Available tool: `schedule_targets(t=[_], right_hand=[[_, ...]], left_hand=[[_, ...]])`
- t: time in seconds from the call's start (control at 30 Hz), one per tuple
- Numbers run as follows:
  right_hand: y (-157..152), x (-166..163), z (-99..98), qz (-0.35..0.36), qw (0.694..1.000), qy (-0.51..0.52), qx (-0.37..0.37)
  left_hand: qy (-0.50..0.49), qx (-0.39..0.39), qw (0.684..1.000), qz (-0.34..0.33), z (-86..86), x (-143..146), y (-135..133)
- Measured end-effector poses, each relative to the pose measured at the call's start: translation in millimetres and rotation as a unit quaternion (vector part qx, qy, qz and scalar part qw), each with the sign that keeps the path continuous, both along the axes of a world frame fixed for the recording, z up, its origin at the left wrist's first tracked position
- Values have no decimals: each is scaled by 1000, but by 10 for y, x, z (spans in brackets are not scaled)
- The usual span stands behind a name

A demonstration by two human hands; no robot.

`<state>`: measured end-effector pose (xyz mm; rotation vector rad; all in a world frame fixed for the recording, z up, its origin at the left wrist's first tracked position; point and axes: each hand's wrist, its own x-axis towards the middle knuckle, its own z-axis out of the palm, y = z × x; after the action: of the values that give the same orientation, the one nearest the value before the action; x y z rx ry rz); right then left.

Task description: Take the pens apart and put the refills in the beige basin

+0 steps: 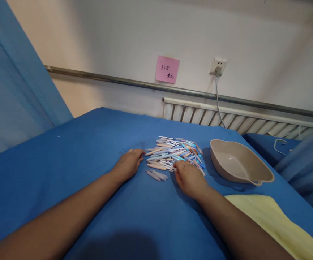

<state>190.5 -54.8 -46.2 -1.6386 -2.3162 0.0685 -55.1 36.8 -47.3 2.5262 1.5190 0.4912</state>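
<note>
My left hand [129,163] flat, loose, touching heap of pastel plastic pens [172,153]. My right hand [189,177] digs near edge, pinch unclear. Heap all on blue sheet [86,151], beige plastic basin [235,164] right.

The sheet [64,162] is lying bare left of the left hand [128,164], giving wide free room out to the curtain [10,90], which is walling off that side. Between the two forearms the sheet is lying bare too. The pile [174,153] is filling the gap ahead of the hands: the left hand is touching its left edge and the right hand [190,178] is resting at its near edge. Just right of the pile the basin [238,162] is standing, leaving only a narrow strip between them and blocking a flat sweep rightward. A yellow cloth [267,216] is covering the near right corner. Behind the pile a free band is running to the radiator [240,121].
</note>
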Motion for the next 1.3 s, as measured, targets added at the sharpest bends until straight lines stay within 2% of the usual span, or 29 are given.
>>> schedule_targets(t=[0.17, 0.3, 0.37, 0.53, 0.63, 0.73, 0.9, 1.3], right_hand=[[23, -4, -75, 0, 997, 77, 4], [44, -20, -141, 16, 990, 138, -5], [48, -32, -161, 25, 986, 163, -7], [30, -68, -170, 56, 974, 219, 31], [18, -76, -170, 69, 968, 239, 47], [23, -67, -175, 72, 965, 247, 51], [37, -48, -176, 74, 964, 251, 53], [24, -52, -183, 87, 965, 244, 49]], left_hand=[[-105, -31, 994, 1, 83, -14, -85], [-237, -83, 968, -7, 122, 5, -172], [-319, -136, 938, -3, 119, 40, -209], [-483, -262, 835, 20, 105, 149, -298], [-517, -305, 800, 30, 119, 188, -345], [-534, -331, 778, 29, 129, 200, -368], [-543, -342, 766, 25, 113, 203, -369], [-513, -338, 789, 20, 89, 198, -368]])
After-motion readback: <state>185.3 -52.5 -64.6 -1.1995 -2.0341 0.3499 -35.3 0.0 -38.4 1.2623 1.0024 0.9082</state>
